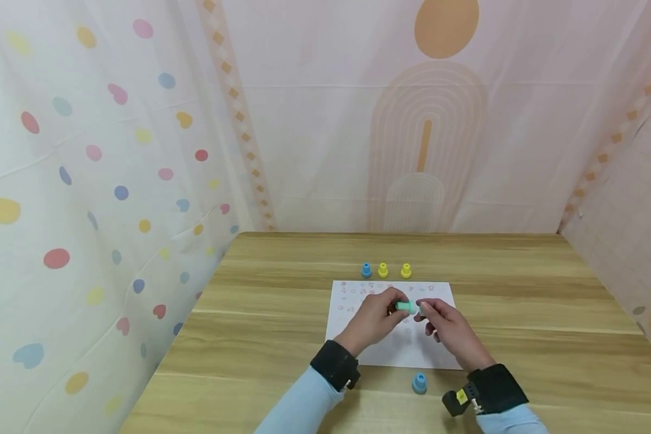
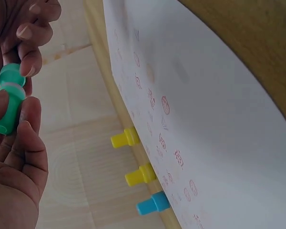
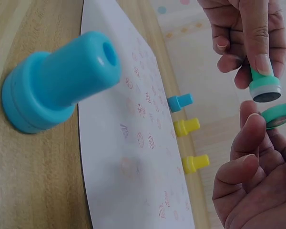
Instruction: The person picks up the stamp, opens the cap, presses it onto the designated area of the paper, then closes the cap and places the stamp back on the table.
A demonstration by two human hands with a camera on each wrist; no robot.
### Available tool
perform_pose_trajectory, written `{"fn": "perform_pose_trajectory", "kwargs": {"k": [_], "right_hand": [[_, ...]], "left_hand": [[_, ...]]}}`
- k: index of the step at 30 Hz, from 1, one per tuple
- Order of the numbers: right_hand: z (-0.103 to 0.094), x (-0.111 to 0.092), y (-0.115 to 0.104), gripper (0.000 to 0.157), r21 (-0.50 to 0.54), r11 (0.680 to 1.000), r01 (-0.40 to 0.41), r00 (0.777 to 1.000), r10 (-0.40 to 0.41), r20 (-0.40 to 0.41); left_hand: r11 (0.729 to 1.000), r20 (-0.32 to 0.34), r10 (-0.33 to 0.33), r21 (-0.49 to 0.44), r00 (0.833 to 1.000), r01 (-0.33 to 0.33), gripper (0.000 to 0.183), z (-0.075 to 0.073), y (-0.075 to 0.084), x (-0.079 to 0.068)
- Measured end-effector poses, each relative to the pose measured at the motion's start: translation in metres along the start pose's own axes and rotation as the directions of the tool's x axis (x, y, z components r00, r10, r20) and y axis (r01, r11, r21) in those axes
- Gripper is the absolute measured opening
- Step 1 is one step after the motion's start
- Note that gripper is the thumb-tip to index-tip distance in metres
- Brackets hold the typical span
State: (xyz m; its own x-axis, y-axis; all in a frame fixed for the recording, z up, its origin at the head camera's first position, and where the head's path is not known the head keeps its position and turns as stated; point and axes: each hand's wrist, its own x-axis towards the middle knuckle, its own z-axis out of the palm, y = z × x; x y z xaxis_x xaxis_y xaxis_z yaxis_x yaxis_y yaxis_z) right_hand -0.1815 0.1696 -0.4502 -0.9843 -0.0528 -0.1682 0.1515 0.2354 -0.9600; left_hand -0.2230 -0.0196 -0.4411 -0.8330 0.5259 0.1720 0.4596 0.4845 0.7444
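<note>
My left hand pinches a green toy stamp by its handle, with the dark stamping face and pale collar uncovered. Between the thumb and fingers of my right hand is the stamp's round green cap. A narrow gap separates cap and stamp face in the right wrist view. Both hands are over a white sheet of paper bearing small red and purplish stamped prints. Closest to my right wrist, a blue stamp stands upright on the table in front of the paper's near edge.
Beyond the paper's far edge stand another blue stamp and two yellow stamps, one beside it and one farther right. The wooden table meets patterned curtains at the back and left.
</note>
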Motion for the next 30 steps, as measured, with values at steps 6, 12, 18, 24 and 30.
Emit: {"fn": "perform_pose_trajectory", "kwargs": {"k": [6,12,18,24,30], "right_hand": [[0.001,-0.001,0.000,0.039,0.010,1.000,0.014,1.000,-0.014,0.004],[0.002,-0.001,0.000,0.039,0.014,1.000,0.008,1.000,-0.008,0.004],[0.001,-0.001,0.000,0.038,0.016,1.000,0.006,1.000,-0.006,-0.002],[-0.002,0.001,0.002,0.037,0.008,1.000,0.020,1.000,-0.020,-0.001],[-0.003,0.002,0.003,0.036,0.020,0.999,0.028,0.999,-0.029,0.014]], "left_hand": [[1.000,0.007,0.006,-0.016,1.000,-0.006,0.016,0.004,0.002,-0.001],[0.999,0.004,0.032,-0.025,0.999,-0.032,0.015,0.006,0.004,-0.002],[0.999,0.020,0.027,-0.024,0.999,-0.026,0.013,0.007,0.008,-0.001],[1.000,0.056,0.025,-0.004,0.998,-0.025,0.011,0.008,0.012,0.003],[0.999,0.067,0.026,0.023,0.997,-0.027,0.011,0.006,0.012,0.004]]}}
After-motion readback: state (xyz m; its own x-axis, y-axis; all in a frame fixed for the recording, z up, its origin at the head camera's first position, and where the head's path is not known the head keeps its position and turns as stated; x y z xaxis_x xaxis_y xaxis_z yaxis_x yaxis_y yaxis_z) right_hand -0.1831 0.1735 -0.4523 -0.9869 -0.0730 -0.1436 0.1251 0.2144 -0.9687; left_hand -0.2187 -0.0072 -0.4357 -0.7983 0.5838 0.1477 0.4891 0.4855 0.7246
